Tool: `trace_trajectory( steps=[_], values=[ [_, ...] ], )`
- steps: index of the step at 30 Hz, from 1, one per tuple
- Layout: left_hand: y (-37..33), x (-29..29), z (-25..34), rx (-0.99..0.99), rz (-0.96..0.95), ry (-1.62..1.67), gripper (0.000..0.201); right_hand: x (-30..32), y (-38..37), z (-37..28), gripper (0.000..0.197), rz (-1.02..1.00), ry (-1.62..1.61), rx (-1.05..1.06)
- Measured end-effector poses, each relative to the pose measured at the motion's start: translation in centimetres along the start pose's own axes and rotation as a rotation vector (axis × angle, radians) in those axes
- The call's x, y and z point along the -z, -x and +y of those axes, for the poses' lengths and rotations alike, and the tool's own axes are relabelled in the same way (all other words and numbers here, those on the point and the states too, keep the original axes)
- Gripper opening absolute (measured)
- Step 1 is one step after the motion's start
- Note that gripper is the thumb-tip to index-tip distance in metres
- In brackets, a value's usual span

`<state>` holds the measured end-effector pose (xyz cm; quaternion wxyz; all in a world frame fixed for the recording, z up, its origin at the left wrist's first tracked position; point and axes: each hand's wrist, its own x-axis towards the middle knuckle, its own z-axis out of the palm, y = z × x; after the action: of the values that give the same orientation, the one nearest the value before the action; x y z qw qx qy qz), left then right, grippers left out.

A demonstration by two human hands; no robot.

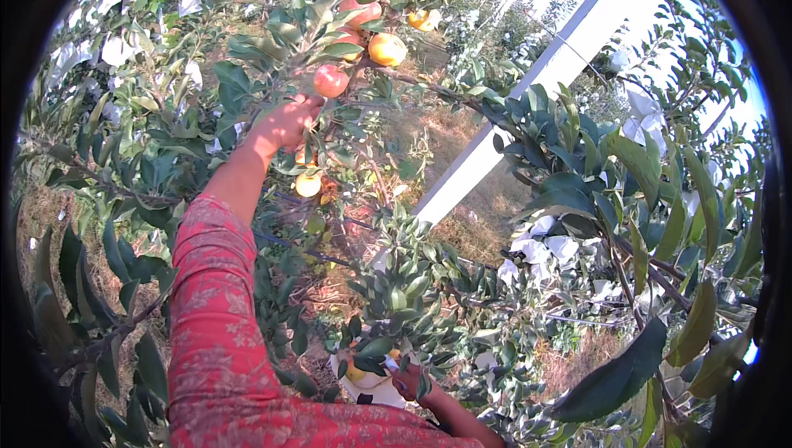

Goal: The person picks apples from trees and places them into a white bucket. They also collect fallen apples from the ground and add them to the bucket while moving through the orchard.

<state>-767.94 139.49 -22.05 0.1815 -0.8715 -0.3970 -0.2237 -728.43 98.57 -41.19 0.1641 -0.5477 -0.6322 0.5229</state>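
- Left hand (289, 122) reaches up, fingers apart, touching a red apple (330, 81) at 11 o'clock.
- Cup the apple fully; twist, don't yank.
- Right hand (408, 382), at 6 o'clock: grip unclear.

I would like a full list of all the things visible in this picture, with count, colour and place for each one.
red apple: one, red, on the branch just above the left hand
yellow-orange apples: at least three, top centre, among leaves
small yellow apple: one, pale yellow, below the left hand
white bucket: one, white, bottom centre, partly hidden by leaves, with yellow fruit inside
white post: one, white, slanting from top right toward the centre
paper fruit bags: many, white, on branches at right and upper left
leaves: many, dark green, all around
left hand: one, raised, reaching up just under the red apple, red patterned sleeve
right hand: one, low, at the bucket rim; its grip is unclear
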Motion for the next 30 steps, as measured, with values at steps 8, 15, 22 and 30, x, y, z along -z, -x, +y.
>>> trace_trajectory(
  steps=[8,15,22,30],
  values=[
    [-1.3,-1.8,-1.7,0.123,0.018,0.056,0.043,-0.8,-0.3,-0.6,0.021,0.026,-0.321,-0.235],
    [10.7,-2.8,7.8,1.177,0.66,1.34,0.02,-0.8,-2.3,3.3,0.028,0.033,-0.175,0.028],
    [23.1,1.7,30.2,0.681,-0.768,1.59,0.019,0.6,-2.4,-1.8,0.033,-0.12,-0.835,-0.529],
    [24.9,-14.2,47.7,0.34,-0.999,0.578,0.027,-1.1,0.3,-5.4,0.032,-0.284,-0.969,-0.453]
  ],
)
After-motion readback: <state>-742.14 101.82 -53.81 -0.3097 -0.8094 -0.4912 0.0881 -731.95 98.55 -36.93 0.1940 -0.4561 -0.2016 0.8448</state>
